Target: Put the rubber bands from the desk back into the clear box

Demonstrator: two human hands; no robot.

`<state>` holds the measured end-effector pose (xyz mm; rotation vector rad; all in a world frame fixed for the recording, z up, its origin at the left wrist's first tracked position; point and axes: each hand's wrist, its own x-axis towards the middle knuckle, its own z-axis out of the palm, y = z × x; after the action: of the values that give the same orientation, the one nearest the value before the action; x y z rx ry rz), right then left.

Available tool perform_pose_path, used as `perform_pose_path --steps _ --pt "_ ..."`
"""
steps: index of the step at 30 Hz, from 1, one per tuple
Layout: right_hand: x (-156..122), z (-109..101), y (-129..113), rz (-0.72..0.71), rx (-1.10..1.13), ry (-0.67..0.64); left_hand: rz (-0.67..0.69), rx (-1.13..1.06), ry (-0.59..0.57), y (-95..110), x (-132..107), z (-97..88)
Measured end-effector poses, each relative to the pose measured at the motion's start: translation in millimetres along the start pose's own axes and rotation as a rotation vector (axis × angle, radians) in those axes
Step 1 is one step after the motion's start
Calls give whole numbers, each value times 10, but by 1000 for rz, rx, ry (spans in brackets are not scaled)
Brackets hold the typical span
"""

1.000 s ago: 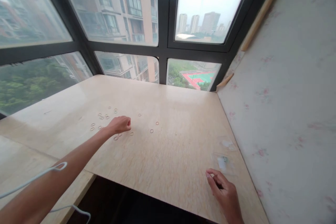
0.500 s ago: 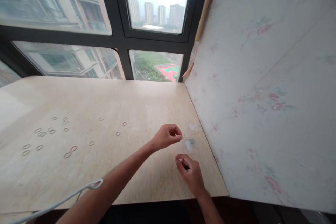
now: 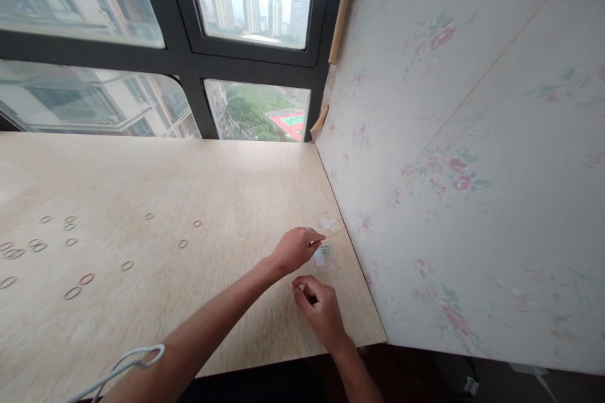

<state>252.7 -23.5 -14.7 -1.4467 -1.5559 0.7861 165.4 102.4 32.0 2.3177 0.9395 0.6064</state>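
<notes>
My left hand (image 3: 299,248) reaches over the upper left edge of a clear plastic container (image 3: 329,264). Its thumb and fingertips are pressed together, and anything between them is too small to make out. Inside the container lie small greenish rings (image 3: 325,249) and a white slip (image 3: 320,259). Just below it, my right hand (image 3: 320,310) is closed in a pinch above the table; what it holds, if anything, is hidden. Another clear plastic piece (image 3: 328,223) lies behind the container, close to the wall.
Several thin rings (image 3: 127,266) are scattered over the left of the marbled tabletop (image 3: 227,182), among them a red ring (image 3: 87,279). A flowered wall (image 3: 425,214) bounds the right side, a dark-framed window (image 3: 255,69) the back. A white cable (image 3: 127,359) crosses my left forearm.
The view has swung to the right, so the rings and window sit further left. My left fingers have straightened somewhat and lie over the container's upper edge. My right hand keeps its pinch.
</notes>
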Motion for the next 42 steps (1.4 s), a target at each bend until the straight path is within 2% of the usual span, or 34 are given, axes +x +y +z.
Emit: perform_pose_path --steps 6,11,15,18,23,26,28,33,35,37,42 --pt "-4 -7 5 4 -35 15 -51 -101 195 -187 -256 -170" --pt "-37 -3 32 21 -48 10 -214 -160 369 -431 -718 -339" --pt "-76 -18 71 84 -14 -1 -344 -150 427 -638 -1164 -421" --pt "-76 5 56 123 3 7 -366 -147 447 -765 -1465 -477" --pt "33 250 -257 96 22 -48 -352 -168 500 -858 -1795 -556" --pt "223 557 -587 -29 22 -174 -344 -202 508 -843 -1870 -572" --pt "406 835 -827 -135 35 -266 -343 -218 494 -830 -1885 -570" --pt "965 1724 -1396 -294 82 -470 -384 -235 531 -854 -1898 -554" --pt "1224 2102 -1590 -366 -6 -590 -412 -225 510 -868 -1909 -549" --pt "1503 2466 -1760 -508 -256 -693 -409 -208 478 -872 -1916 -544" --pt "2124 3274 -2044 -590 -502 -778 -404 -192 479 -869 -1913 -518"
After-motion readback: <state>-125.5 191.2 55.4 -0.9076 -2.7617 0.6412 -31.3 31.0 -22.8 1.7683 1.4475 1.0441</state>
